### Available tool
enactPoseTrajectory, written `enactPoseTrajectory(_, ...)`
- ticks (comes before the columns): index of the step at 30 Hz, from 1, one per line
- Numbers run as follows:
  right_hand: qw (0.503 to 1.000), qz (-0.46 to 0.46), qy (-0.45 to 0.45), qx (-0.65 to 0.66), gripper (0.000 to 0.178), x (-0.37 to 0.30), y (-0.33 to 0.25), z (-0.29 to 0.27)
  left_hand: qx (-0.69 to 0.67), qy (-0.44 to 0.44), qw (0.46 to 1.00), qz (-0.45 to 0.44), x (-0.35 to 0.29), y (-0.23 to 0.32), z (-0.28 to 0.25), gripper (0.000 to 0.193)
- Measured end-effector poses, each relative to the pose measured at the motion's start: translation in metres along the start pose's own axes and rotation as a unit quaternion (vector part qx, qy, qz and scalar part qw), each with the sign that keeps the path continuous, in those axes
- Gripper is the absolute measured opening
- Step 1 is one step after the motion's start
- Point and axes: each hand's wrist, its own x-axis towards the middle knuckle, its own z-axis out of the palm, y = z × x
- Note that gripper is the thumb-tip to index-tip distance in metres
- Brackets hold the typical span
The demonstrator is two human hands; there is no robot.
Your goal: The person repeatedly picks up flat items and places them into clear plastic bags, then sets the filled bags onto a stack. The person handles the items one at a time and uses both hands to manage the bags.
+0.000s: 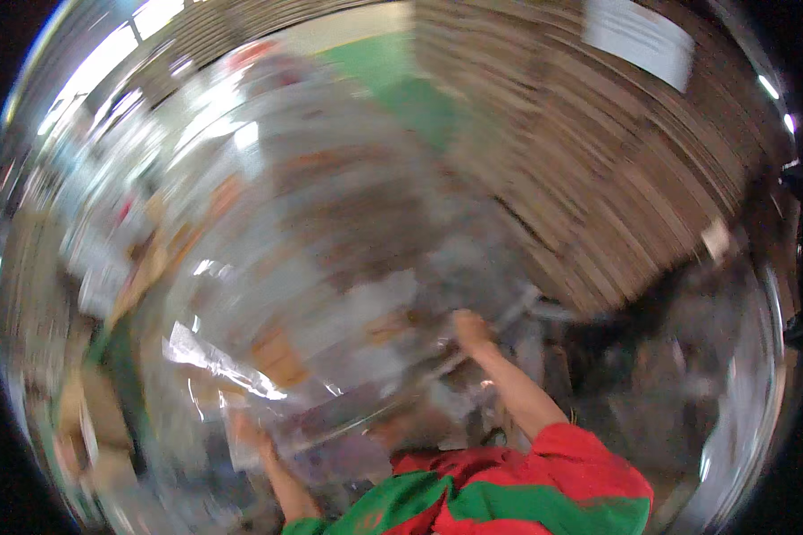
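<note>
Both hands grip a big clear plastic bag (330,294): the right hand (469,328) closes on its right edge, the left hand (245,432) on its lower-left corner. Motion blur hides its contents.

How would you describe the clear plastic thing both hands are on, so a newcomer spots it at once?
Start at the tall stack of flattened brown cardboard on the right. Just left of it, a big sheet of clear plastic film fills the middle, gripped by the right hand and left hand. Unlike its blurred surroundings, it is see-through with bright glints.
</note>
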Motion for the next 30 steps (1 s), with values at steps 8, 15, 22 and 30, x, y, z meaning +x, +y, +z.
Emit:
enactPoseTrajectory(8,0.975,0.07,0.104,0.184,0.032,-0.145,0.065,-0.071,0.21,-0.207,0.954,0.056,-0.018,0.052,0.099,0.087)
enactPoseTrajectory(15,0.844,0.183,0.504,0.012,0.025,-0.373,0.249,-0.257,0.281,-0.145,0.936,0.154,-0.08,0.145,0.165,0.091)
enactPoseTrajectory(22,0.776,0.407,0.443,-0.192,0.058,-0.601,0.445,-0.436,0.004,-0.385,0.894,0.229,-0.302,0.303,0.174,0.074)
enactPoseTrajectory(30,0.853,0.436,0.28,-0.063,0.1,-0.553,0.54,-0.452,-0.122,-0.533,0.666,0.507,-0.497,0.445,0.165,0.061)
